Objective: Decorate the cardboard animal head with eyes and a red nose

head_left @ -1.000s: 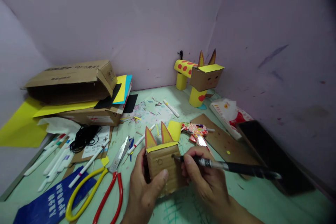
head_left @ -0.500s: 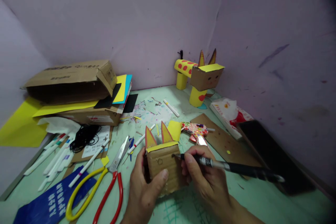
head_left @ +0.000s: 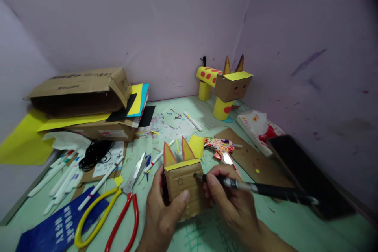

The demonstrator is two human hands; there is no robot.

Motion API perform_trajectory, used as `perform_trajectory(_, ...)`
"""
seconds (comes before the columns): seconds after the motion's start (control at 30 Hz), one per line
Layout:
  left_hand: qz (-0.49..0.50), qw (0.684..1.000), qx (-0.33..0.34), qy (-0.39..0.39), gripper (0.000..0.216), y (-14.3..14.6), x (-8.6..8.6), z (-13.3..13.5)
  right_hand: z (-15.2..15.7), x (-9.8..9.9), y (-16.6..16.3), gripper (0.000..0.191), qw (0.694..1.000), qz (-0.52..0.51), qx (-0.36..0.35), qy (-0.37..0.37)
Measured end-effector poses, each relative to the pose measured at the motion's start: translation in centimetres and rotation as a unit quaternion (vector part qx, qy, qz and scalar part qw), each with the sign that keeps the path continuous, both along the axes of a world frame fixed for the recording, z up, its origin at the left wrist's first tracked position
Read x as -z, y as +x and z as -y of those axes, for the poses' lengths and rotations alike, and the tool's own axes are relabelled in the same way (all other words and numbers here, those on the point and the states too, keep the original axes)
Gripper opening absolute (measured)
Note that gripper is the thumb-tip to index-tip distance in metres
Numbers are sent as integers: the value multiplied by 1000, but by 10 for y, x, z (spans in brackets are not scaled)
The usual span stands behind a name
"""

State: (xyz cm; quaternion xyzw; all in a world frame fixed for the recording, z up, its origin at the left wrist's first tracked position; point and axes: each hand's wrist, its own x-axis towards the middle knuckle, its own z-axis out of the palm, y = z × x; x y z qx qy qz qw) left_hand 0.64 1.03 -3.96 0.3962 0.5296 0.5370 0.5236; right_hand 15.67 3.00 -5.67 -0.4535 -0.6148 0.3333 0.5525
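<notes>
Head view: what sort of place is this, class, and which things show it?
Most likely a craft table: scissors, a tangle of black string and a held, eared cardboard box suggest so.

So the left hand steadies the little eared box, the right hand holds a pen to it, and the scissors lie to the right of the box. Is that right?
Not quite: the head view shows the scissors lying to the left of the eared box. The left hand does steady it, and the right hand holds a pen to it.
</notes>
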Motion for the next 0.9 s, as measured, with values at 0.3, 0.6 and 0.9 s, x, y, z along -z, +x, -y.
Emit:
perform_trajectory(0.3, -2, 1000, -5, 1, 82, 0, 0, 0, 0, 1, -1, 9, 999, -33, -12, -13)
perform_trajectory(0.6, -6, 1000, -9, -5, 83, 0, 0, 0, 2, 3, 1, 12, 1000, -3, -18, -21)
perform_trajectory(0.9, -1, 1000, 1, -1, 82, -1, 1, 0, 2, -1, 2, 10, 1000, 20, -7, 1)
